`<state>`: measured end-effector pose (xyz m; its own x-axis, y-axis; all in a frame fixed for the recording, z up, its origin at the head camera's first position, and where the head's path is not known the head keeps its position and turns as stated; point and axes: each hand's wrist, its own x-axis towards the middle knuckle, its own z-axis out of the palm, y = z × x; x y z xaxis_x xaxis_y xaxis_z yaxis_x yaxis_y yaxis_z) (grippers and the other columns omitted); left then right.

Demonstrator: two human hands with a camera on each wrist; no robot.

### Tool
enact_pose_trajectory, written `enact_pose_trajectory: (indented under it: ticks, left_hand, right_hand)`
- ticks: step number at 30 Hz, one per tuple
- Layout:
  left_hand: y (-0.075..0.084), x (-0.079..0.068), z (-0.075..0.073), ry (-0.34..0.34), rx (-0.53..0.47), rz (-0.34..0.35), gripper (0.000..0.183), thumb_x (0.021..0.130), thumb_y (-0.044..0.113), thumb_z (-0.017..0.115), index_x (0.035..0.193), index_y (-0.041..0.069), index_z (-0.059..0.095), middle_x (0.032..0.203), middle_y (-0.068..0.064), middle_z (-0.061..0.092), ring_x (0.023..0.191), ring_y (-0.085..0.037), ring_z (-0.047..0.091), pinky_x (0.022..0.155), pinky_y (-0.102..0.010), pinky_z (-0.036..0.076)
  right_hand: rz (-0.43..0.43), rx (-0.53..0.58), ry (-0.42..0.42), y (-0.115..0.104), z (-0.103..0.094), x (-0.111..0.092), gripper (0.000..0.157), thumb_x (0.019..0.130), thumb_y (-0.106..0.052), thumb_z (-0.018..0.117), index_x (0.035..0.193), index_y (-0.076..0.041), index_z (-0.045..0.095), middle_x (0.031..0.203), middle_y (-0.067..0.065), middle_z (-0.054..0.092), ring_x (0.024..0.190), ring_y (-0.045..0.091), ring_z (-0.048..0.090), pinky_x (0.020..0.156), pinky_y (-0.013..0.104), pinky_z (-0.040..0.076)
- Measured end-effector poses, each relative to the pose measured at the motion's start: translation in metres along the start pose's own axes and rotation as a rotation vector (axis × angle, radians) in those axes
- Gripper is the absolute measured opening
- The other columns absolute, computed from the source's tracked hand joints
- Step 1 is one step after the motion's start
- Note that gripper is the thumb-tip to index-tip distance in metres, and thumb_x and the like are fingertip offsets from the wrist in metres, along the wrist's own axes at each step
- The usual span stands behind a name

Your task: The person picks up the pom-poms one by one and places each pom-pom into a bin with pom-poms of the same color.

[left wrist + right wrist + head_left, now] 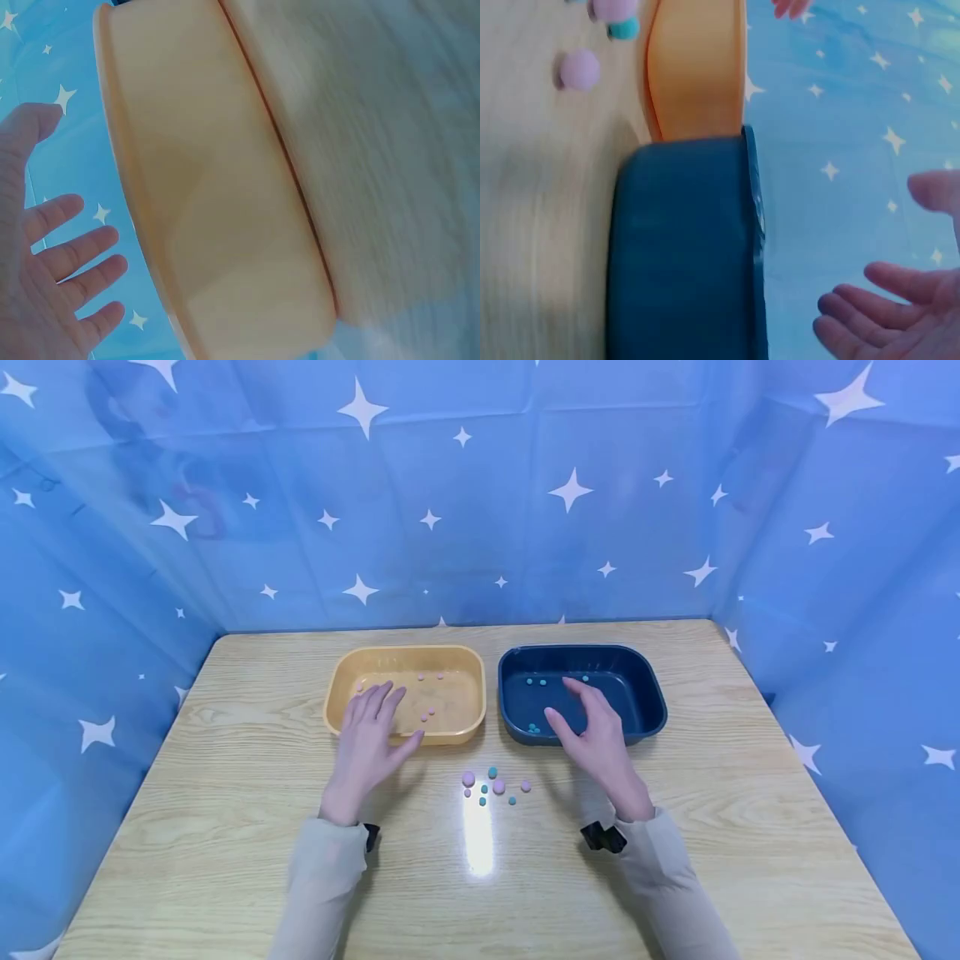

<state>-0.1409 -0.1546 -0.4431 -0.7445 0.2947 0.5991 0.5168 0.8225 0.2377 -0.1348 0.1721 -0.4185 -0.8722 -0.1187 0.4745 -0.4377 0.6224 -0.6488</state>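
Note:
My left hand (pixel 369 739) hovers over the near left part of a yellow-orange tray (pixel 480 693), fingers spread and nothing held. A few small pink balls (pixel 431 711) lie inside that tray. Over the dark blue tray (pixel 651 693) is my right hand (pixel 597 733), thumb and forefinger apart, also with nothing between them. Small teal balls (pixel 542 682) lie on the floor of the blue tray. In the left wrist view the spread fingers (pixel 82 251) show above the orange rim. The right wrist view has the right fingers (pixel 885 307) beyond the blue rim.
On the table in front of the trays lies a loose cluster of lilac balls (pixel 498 787) and teal balls (pixel 492 772) of differing sizes. The trays stand side by side with a narrow gap. A blue star-patterned curtain (pixel 495 552) hangs behind the wooden table (pixel 247 793).

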Motion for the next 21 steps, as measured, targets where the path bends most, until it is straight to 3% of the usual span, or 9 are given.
enact_pose_trajectory:
  ticks: [4, 9, 16, 21]
  left_hand:
    - [-0.007, -0.006, -0.003, 0.045, -0.023, 0.040, 0.059, 0.074, 0.034, 0.067, 0.118, -0.004, 0.055, 0.119, -0.025, 0.056, 0.111, -0.040, 0.049, 0.097, -0.053, 0.036]
    - [-0.013, -0.012, -0.009, 0.045, -0.034, 0.044, 0.050, 0.072, 0.025, 0.072, 0.111, -0.004, 0.059, 0.112, -0.023, 0.059, 0.105, -0.038, 0.053, 0.093, -0.051, 0.039]
    - [-0.020, -0.023, -0.013, 0.027, -0.032, 0.030, 0.036, 0.070, 0.010, 0.073, 0.101, -0.004, 0.061, 0.098, -0.018, 0.062, 0.092, -0.035, 0.056, 0.086, -0.047, 0.043]
    - [-0.023, -0.027, -0.015, 0.023, -0.015, 0.019, 0.034, 0.068, 0.003, 0.075, 0.098, -0.004, 0.062, 0.095, -0.018, 0.063, 0.088, -0.035, 0.056, 0.078, -0.046, 0.046]
  right_hand:
    - [-0.017, 0.047, 0.034, -0.001, 0.003, -0.005, 0.042, 0.083, -0.012, 0.070, 0.121, -0.001, 0.057, 0.111, 0.016, 0.061, 0.099, 0.027, 0.057, 0.082, 0.045, 0.050]
    - [-0.016, 0.116, 0.044, -0.006, 0.006, -0.011, 0.035, 0.080, -0.004, 0.071, 0.113, 0.000, 0.061, 0.104, 0.015, 0.064, 0.091, 0.025, 0.061, 0.077, 0.040, 0.052]
    - [0.045, 0.273, -0.045, -0.035, -0.001, -0.021, 0.028, 0.079, 0.010, 0.067, 0.106, 0.009, 0.060, 0.097, 0.021, 0.064, 0.084, 0.037, 0.061, 0.073, 0.040, 0.054]
    - [0.101, 0.368, -0.119, -0.035, 0.002, -0.030, 0.027, 0.079, 0.012, 0.065, 0.105, 0.010, 0.060, 0.094, 0.020, 0.064, 0.083, 0.036, 0.060, 0.074, 0.023, 0.053]
